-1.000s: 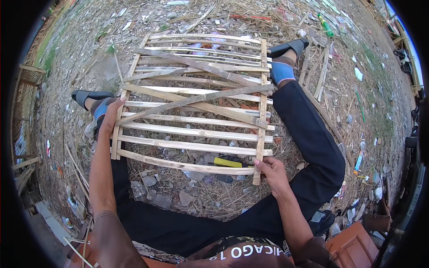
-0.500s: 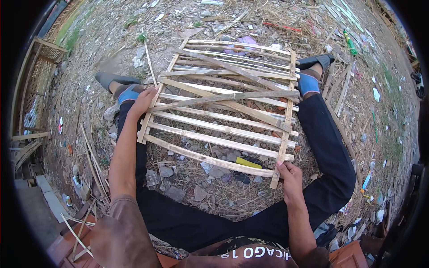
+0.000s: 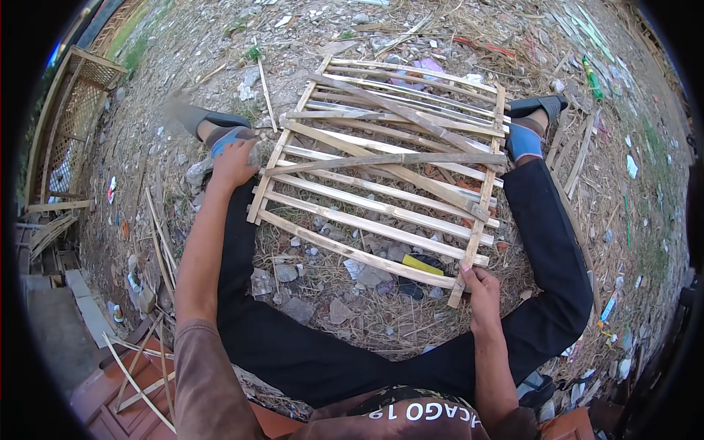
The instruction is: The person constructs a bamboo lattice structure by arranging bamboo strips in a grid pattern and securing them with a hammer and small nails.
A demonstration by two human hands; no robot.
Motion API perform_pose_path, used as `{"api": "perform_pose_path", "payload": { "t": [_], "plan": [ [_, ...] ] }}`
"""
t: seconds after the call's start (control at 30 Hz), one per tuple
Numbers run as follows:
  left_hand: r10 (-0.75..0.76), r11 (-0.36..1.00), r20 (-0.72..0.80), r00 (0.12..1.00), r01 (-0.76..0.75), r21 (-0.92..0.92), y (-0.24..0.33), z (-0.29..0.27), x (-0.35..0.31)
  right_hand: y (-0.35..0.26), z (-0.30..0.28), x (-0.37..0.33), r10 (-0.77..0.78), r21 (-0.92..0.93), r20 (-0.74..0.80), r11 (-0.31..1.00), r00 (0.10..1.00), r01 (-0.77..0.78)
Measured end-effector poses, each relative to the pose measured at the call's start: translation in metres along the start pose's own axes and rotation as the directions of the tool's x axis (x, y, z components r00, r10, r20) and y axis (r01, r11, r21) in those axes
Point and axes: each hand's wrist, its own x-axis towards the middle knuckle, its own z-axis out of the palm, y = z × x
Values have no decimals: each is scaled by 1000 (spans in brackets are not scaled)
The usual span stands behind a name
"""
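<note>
A lattice panel of thin wooden slats (image 3: 367, 214) spans the space between my legs, with crossing diagonal strips (image 3: 396, 159) over its middle. My right hand (image 3: 482, 290) pinches the near end of its right side rail (image 3: 478, 233), thumb on top. Away from the left side rail (image 3: 281, 150), my left hand (image 3: 236, 163) is curled above my left ankle, by the blue sock. A greyish lump shows at its fingertips; what it is cannot be made out.
Rubble, straw and litter cover the ground. A yellow strip (image 3: 423, 265) lies under the panel's near edge. Loose sticks (image 3: 579, 154) lie beyond my right leg, a green bottle (image 3: 592, 79) farther off. A framed lattice (image 3: 73, 132) stands at the left.
My left hand has come off the panel's left rail and moved left to my ankle. My right hand keeps its hold. The whole view has shifted slightly.
</note>
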Motion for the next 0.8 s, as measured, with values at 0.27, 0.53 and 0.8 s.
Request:
{"api": "perform_pose_path", "payload": {
  "t": [0.27, 0.53, 0.8],
  "plan": [
    [-276, 961, 76, 958, 275, 31, 30, 7, 17, -3, -2, 0, -3, 19, -29, 1000, 1000, 3],
    [-303, 945, -103, 948, 285, -160, 51, 7, 18, 4, -10, 3, 0, -13, -43, 1000, 999, -1],
    [-582, 728, -402, 707, 232, -646, -36, -34, 7, 6, -7, 4, 36, 19, -33, 999, 999, -35]
  ]
}}
